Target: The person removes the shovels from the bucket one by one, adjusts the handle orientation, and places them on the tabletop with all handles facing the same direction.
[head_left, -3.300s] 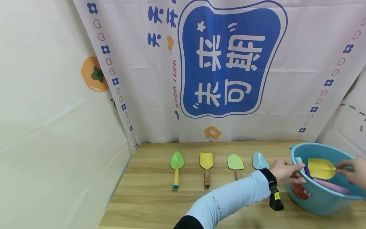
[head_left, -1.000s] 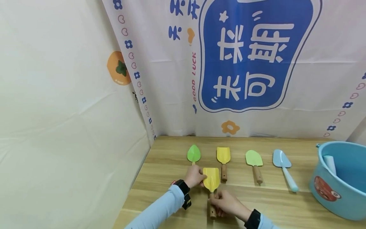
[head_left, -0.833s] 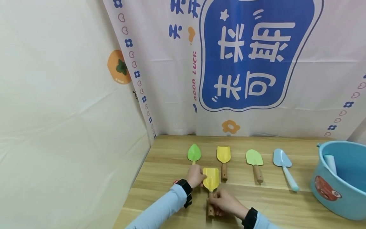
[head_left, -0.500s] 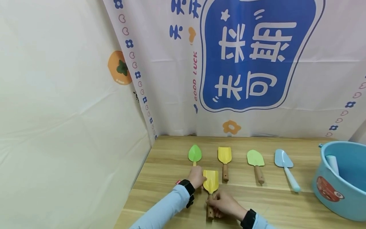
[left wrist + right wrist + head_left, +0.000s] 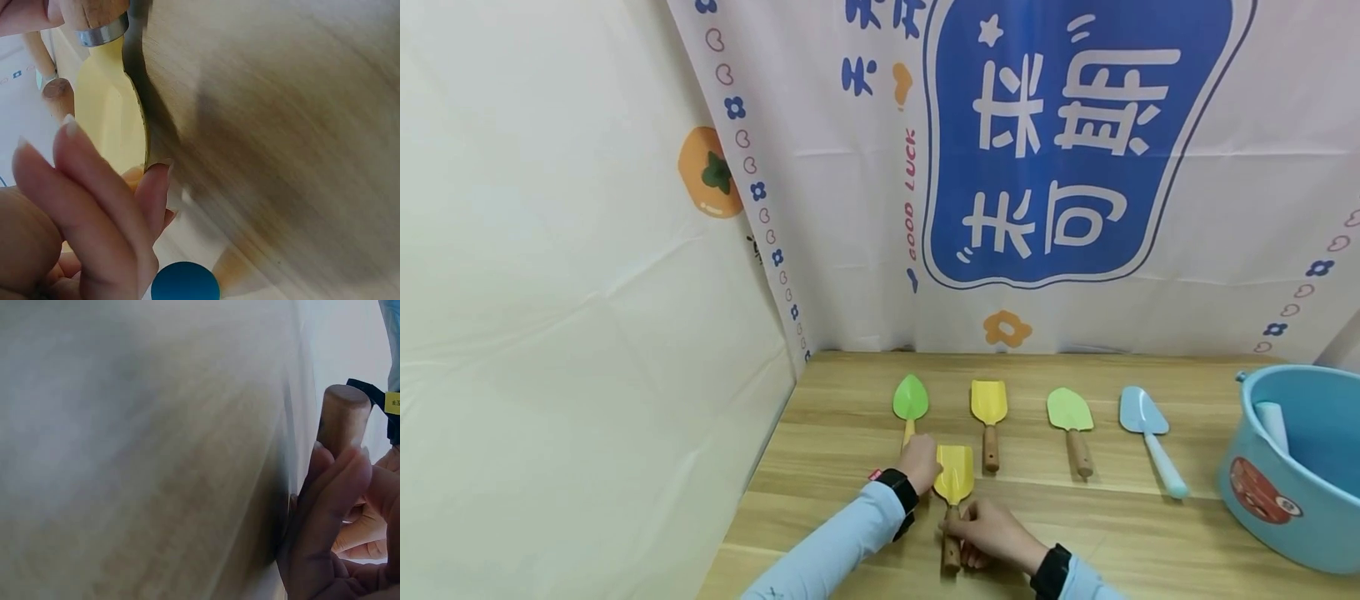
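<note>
My right hand (image 5: 997, 533) grips the wooden handle of a yellow trowel (image 5: 955, 473), low over the front of the table. At the left edge of its blade, my left hand (image 5: 920, 463) pinches the metal between thumb and fingers. The left wrist view shows the blade (image 5: 106, 119) close up with the left fingers (image 5: 103, 187) at its edge. In the right wrist view, the butt of the wooden handle (image 5: 344, 419) sticks out past the right fingers (image 5: 334, 506). Just beyond the left hand lies a green trowel (image 5: 911, 398), its yellow handle partly hidden.
Behind the held trowel, a second yellow trowel (image 5: 989, 403), a light green trowel (image 5: 1070, 410) and a light blue trowel (image 5: 1142, 412) lie in a row on the wooden table (image 5: 1120, 542). A blue bucket (image 5: 1277, 533) stands at the right. A printed cloth (image 5: 850, 308) hangs behind.
The right hand has brought the yellow trowel out of the bucket and leftward over the table. The left hand has left the bucket's rim for the blade. Over the last second both barely move.
</note>
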`<move>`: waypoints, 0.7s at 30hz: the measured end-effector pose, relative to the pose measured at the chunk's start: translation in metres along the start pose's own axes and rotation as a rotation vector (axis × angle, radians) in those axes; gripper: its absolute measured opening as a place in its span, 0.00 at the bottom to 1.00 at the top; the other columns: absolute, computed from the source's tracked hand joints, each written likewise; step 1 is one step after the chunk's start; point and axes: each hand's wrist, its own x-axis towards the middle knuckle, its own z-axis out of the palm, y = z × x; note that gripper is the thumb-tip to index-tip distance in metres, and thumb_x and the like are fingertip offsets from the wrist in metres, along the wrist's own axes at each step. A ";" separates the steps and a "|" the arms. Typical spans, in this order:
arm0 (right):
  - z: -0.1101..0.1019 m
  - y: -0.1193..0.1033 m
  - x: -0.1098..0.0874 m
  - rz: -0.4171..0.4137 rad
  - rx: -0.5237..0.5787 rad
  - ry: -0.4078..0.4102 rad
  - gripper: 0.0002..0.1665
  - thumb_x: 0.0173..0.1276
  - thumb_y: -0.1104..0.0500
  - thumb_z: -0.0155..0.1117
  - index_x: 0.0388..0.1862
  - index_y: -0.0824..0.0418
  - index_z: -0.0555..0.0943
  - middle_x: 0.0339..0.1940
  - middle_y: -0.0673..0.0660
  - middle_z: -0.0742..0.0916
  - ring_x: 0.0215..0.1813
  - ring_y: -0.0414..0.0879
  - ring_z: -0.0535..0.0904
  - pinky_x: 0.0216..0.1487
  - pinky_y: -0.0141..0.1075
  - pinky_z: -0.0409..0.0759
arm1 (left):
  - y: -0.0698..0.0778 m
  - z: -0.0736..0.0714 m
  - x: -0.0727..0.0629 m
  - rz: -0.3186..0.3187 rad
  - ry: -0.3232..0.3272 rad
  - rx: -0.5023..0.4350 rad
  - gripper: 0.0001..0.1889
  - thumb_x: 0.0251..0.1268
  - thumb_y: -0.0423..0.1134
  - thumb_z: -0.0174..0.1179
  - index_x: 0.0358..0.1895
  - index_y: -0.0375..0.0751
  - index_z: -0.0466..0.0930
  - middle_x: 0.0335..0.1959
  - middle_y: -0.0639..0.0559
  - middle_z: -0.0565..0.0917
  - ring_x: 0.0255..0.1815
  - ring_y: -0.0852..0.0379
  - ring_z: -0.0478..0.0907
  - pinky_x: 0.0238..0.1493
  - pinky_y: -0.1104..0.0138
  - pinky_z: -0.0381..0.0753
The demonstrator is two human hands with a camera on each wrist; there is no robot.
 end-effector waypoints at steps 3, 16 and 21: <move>-0.003 0.001 -0.001 -0.006 -0.020 0.020 0.23 0.63 0.48 0.62 0.17 0.63 0.77 0.09 0.50 0.80 0.11 0.37 0.73 0.12 0.28 0.75 | 0.004 -0.001 0.002 0.015 0.016 0.004 0.09 0.47 0.32 0.70 0.23 0.33 0.78 0.21 0.46 0.79 0.22 0.55 0.75 0.19 0.70 0.74; -0.037 -0.014 -0.036 -0.043 -0.195 0.051 0.18 0.63 0.47 0.62 0.25 0.61 0.77 0.15 0.52 0.81 0.16 0.42 0.76 0.14 0.32 0.76 | 0.014 -0.010 0.002 0.103 0.009 -0.026 0.11 0.53 0.37 0.68 0.22 0.35 0.78 0.17 0.53 0.74 0.17 0.62 0.70 0.18 0.75 0.71; -0.084 -0.046 -0.074 -0.199 -0.320 0.149 0.13 0.63 0.53 0.63 0.30 0.63 0.77 0.19 0.51 0.81 0.19 0.40 0.76 0.17 0.31 0.80 | 0.032 -0.031 0.005 0.154 -0.007 -0.166 0.19 0.58 0.37 0.63 0.12 0.39 0.71 0.07 0.57 0.68 0.07 0.66 0.67 0.09 0.77 0.69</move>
